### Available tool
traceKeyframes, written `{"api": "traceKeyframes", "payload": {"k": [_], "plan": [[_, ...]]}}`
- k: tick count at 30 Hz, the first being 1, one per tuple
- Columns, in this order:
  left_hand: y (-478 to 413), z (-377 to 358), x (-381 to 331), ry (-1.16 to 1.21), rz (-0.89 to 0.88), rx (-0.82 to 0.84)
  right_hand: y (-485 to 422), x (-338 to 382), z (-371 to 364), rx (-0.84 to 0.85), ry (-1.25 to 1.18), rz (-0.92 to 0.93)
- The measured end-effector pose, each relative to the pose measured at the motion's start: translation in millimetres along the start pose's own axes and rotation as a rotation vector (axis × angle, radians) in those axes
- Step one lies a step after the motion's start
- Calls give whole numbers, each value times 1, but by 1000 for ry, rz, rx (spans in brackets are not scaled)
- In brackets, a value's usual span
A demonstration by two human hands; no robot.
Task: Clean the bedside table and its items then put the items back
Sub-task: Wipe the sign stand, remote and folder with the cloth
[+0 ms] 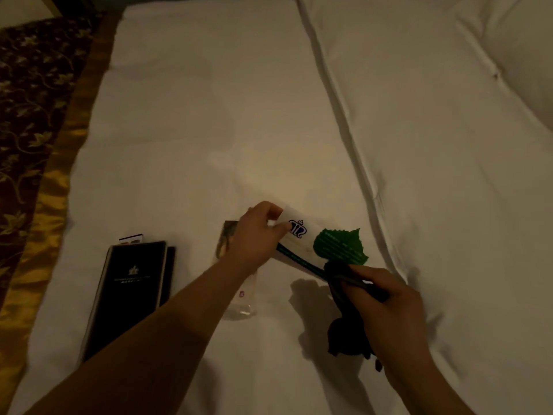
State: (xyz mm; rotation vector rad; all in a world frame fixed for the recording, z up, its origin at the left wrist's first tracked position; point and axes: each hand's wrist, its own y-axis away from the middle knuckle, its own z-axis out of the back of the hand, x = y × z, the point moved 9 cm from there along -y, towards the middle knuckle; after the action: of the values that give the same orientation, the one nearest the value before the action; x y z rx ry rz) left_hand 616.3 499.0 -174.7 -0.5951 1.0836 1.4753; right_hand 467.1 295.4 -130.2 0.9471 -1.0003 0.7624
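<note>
Head view, dim light. Bedside table not in view; its items lie on the white sheet (209,115) of a bed.

Landmark: the card (302,235), white, with a crown mark and a green leaf print.
- Left hand (254,235): thumb and fingers pinch the card's left end, lifting it slightly off the sheet.
- Right hand (389,310): fingers curled round a bunched dark cloth (338,274), which touches the card's lower right edge, by the leaf stem. A loose tail of cloth hangs below the hand.
- Black folder (128,289): well left of the card, flat on the sheet, with something dark under it.
- Clear plastic piece (245,307): just below-left of the card, partly under the left forearm. Cannot tell what it is.
- Patterned runner (30,115): far left of the card, along the bed's edge.

Judgement: step in hand is wiping the card, and the task looks about midway, with nothing yet returned.

Method notes: the card is thin and held at one end only, so wipe away from the pinch, toward the free end, with light pressure, or it will buckle. Use a flat pad of cloth rather than a bunch. Turn the card for the back, then shift the pinch to wipe the covered corner.
</note>
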Motion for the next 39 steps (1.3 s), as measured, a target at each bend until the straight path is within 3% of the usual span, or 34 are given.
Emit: {"api": "traceKeyframes", "payload": {"k": [6, 13, 17, 21, 24, 27, 33, 35, 39], "plan": [[25, 2, -35, 166, -110, 35, -5, 16, 10, -118, -11, 79], [68, 17, -3, 600, 255, -119, 9, 52, 0, -121, 205, 349], [95, 12, 2, 842, 292, -91, 17, 74, -39, -55, 399, 506], [113, 6, -2, 979, 339, -19, 15, 71, -66, 64, 553, 492], [121, 16, 5, 1006, 384, -26, 5, 62, -41, -28, 586, 419], [125, 22, 18, 1073, 426, 8, -1, 53, -9, -144, 462, 329], [137, 25, 9, 992, 375, 52, 8, 64, -37, -64, 470, 326], [138, 23, 1, 984, 324, 38, 23, 74, -61, 14, 502, 393], [140, 9, 0, 1191, 375, 123, 36, 80, -75, 66, 551, 503]]}}
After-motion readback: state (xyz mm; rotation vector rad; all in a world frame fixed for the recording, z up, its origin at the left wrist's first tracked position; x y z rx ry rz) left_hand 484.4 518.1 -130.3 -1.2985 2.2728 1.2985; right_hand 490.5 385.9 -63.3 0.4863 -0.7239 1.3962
